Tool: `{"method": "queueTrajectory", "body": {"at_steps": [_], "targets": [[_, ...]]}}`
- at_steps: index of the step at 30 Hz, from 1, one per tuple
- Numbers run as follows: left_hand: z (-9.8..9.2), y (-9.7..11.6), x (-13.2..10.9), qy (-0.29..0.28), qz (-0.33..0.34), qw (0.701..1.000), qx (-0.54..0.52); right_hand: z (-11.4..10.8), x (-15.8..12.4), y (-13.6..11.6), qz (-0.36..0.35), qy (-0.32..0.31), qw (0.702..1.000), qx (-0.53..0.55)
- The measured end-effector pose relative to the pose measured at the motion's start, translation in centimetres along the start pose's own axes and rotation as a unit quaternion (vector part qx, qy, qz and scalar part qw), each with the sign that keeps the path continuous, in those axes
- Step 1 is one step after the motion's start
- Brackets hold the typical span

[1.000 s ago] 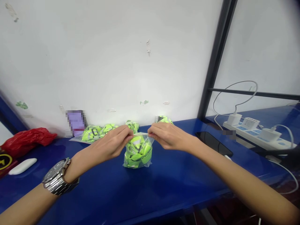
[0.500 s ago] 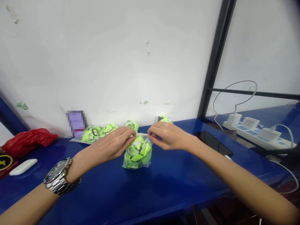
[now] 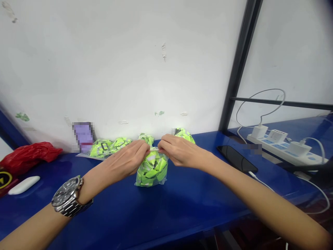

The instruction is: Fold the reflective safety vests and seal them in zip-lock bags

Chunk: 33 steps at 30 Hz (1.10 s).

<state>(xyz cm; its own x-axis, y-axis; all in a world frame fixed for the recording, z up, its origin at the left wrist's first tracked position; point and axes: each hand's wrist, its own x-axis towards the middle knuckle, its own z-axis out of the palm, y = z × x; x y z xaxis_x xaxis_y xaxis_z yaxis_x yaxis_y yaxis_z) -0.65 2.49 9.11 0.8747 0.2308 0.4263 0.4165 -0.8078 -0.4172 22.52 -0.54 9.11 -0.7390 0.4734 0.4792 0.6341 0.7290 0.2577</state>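
Note:
A clear plastic zip bag [image 3: 152, 173] with folded neon-yellow fabric inside hangs upright between my hands, over the blue tabletop [image 3: 145, 215]. My left hand [image 3: 130, 156] is closed, pinching the left part of the bag's top edge. Close beside it, my right hand [image 3: 179, 149] pinches the same edge farther right. The fingertips hide parts of the bag's opening. Behind my hands, more bagged neon-yellow bundles [image 3: 183, 133] lie along the wall, several of them to the left. A metal watch [image 3: 69, 196] is on my left wrist.
A purple-screened phone [image 3: 83, 137] leans on the wall. At left lie a red plastic bag [image 3: 33, 156] and a white oval case [image 3: 24, 185]. On the right are a black phone [image 3: 236, 158] with a cable, a power strip [image 3: 286, 149] with chargers, and a black metal post [image 3: 238, 66].
My right hand has slid left along the bag's top edge, closer to my left hand. Both hands still grip the bag, and the view has shifted slightly.

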Motion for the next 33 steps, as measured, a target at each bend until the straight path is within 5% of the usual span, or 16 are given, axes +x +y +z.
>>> {"method": "queueTrajectory", "body": {"at_steps": [11, 22, 33], "targets": [[-0.2, -0.5, 0.1, 0.009, -0.012, 0.995, -0.102, -0.5, -0.4, 0.7, 0.034, 0.012, 0.988, 0.150], [-0.7, 0.1, 0.5, -0.017, -0.029, 0.995, -0.092, -1.0, -0.1, 0.2, 0.049, -0.018, 0.988, 0.146], [-1.8, 0.4, 0.9, -0.006, -0.020, 0.994, -0.108, -1.1, 0.3, 0.1, 0.013, 0.034, 0.989, 0.142]]}}
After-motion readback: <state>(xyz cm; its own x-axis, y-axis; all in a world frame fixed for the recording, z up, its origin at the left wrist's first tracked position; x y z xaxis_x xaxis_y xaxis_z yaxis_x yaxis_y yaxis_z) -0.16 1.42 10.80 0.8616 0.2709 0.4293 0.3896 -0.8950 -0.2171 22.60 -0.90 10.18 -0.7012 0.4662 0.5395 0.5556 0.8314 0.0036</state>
